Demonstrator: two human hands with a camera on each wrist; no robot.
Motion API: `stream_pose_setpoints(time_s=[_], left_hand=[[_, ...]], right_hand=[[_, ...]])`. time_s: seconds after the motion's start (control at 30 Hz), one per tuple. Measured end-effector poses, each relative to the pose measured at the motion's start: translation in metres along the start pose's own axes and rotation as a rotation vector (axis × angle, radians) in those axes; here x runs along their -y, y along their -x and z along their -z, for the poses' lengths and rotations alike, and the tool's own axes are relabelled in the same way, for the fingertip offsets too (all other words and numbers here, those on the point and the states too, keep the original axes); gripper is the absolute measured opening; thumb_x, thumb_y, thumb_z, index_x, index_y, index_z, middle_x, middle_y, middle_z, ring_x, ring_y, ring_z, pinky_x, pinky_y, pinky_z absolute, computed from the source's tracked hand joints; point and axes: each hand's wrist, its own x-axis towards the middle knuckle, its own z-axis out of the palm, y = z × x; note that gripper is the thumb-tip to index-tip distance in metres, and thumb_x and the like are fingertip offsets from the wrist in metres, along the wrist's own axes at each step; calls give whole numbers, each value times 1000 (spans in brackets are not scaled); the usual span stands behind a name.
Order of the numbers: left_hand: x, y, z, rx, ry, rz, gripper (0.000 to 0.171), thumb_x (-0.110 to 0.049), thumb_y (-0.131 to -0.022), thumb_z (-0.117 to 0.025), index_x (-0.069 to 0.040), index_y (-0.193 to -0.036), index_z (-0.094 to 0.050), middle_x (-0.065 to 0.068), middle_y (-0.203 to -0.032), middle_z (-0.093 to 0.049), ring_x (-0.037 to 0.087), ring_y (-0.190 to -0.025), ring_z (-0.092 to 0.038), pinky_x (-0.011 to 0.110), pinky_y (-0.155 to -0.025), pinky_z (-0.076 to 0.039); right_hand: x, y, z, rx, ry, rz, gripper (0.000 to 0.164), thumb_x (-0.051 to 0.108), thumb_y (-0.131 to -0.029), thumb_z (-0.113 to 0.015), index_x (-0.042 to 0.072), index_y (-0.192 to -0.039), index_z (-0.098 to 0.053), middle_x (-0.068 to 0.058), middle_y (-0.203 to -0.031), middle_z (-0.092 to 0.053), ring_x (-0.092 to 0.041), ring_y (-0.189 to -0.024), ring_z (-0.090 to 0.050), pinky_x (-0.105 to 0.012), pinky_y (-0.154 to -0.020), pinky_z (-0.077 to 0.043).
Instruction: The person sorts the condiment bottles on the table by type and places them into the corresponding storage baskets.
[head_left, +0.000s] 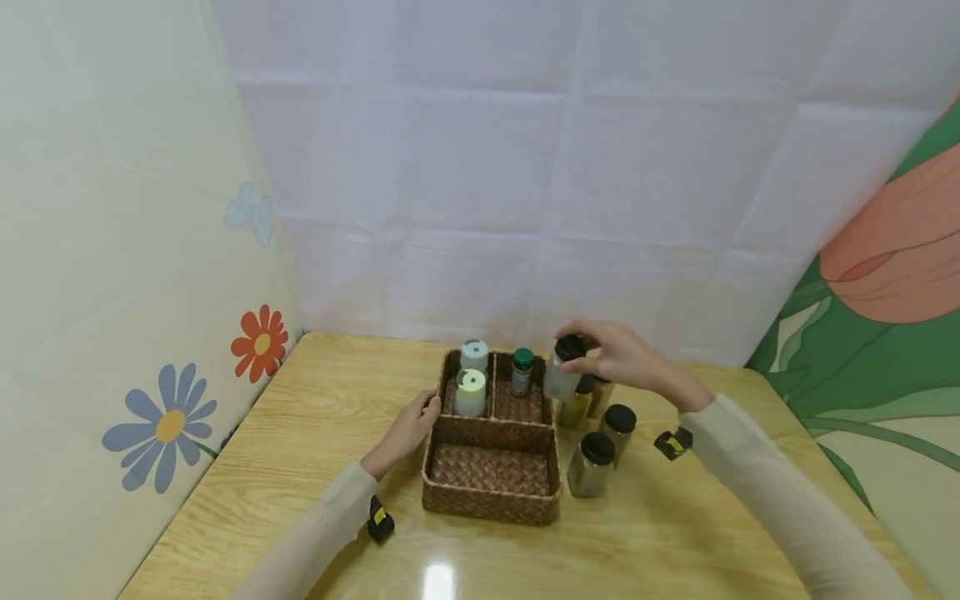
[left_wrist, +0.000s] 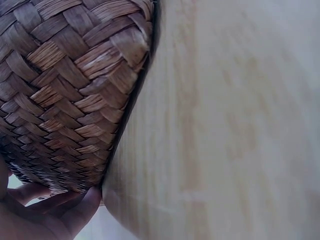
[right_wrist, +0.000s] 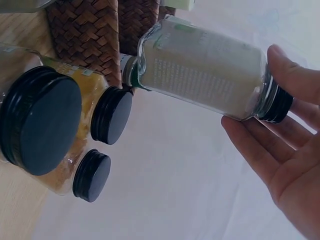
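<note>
My right hand (head_left: 618, 357) pinches a clear spice jar (right_wrist: 205, 70) by its black-lidded end, with pale powder inside. In the head view the jar is held up at the right wall of a woven basket (head_left: 491, 504); in the right wrist view it is tilted. My left hand (head_left: 408, 429) rests its fingers against the basket's left outer wall, also seen in the left wrist view. Two pale-capped containers, one yellowish (head_left: 471, 396) and one bluish (head_left: 474, 357), stand in the back left compartment. A small green-capped bottle (head_left: 521, 372) stands in the back right compartment.
Right of the basket stand several black-lidded jars: a near jar (head_left: 591, 467), one behind it (head_left: 618, 429), and a yellow-filled jar (head_left: 576, 407) beside a brownish jar (head_left: 600, 398). They share a wooden table (head_left: 360, 375) with a white cloth (head_left: 420, 167) hanging behind.
</note>
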Motion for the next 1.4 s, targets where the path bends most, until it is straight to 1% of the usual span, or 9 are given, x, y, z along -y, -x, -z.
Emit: stream_pose_setpoints(time_s=[0.17,0.27,0.37,0.47,0.6,0.87,1.0,1.17,1.4], left_hand=[[1,0,-1,-1,4,-1,47,-21,-110,-37,10,-145,-38,32,-143,-42,47,-130,-43,59,-101,-41],[1,1,-1,-3,7,-3,47,-21,-110,-37,9,-146,-38,32,-143,-42,47,-130,-43,59,-101,-41],[1,0,-1,-2,9,-7,47,-21,-110,-37,9,-146,-37,32,-143,-42,47,-130,-43,59,-101,-41],[0,0,0,0,4,-7,47,-21,-110,-37,9,-146,-37,31,-144,-42,47,-130,-43,59,-102,-40],[0,0,0,-2,-6,-8,47,-21,-110,-38,9,-146,-37,31,-143,-43,46,-130,-43,58,-102,-40],[1,-1,0,-9,-8,-9,47,-21,-110,-37,9,-146,-38,31,-143,-43,46,-130,-44,58,-102,-41],[1,-1,0,-2,-6,-7,48,-23,-110,-38,9,-147,-37,31,-145,-42,46,-131,-43,58,-102,-40],[3,-2,-1,-1,-18,-16,48,-22,-110,-37,8,-146,-37,31,-144,-42,46,-130,-44,58,-102,-41],[3,-1,-1,-7,-19,-20,48,-22,-110,-37,9,-146,-38,31,-144,-43,46,-129,-45,58,-101,-41]], right_hand=[[0,-5,-2,7,5,18,45,17,-87,-79,4,-126,-62,-10,-111,-68,-22,-93,-67,-47,-85,-56],[0,-8,-3,12,14,36,45,17,-86,-79,4,-126,-62,-11,-113,-68,-23,-94,-67,-46,-85,-56],[0,-12,-3,20,27,45,45,17,-87,-79,3,-127,-63,-13,-117,-67,-26,-99,-67,-46,-85,-55],[1,-16,-4,33,34,45,47,18,-87,-79,3,-129,-63,-15,-123,-66,-31,-108,-64,-49,-87,-55],[0,-20,-6,51,35,49,48,20,-87,-79,3,-130,-64,-15,-126,-65,-32,-114,-61,-49,-87,-55],[-1,-26,-12,66,21,59,45,19,-84,-82,5,-124,-67,-12,-120,-67,-29,-107,-65,-50,-86,-55],[-2,-29,-17,78,27,74,45,21,-82,-83,5,-122,-67,-12,-118,-68,-28,-104,-65,-47,-85,-55],[-3,-34,-23,100,47,89,46,22,-82,-83,4,-121,-67,-11,-117,-67,-25,-100,-65,-43,-83,-55],[-4,-39,-29,136,56,98,47,22,-82,-83,3,-122,-66,-12,-118,-67,-25,-100,-65,-44,-83,-55]])
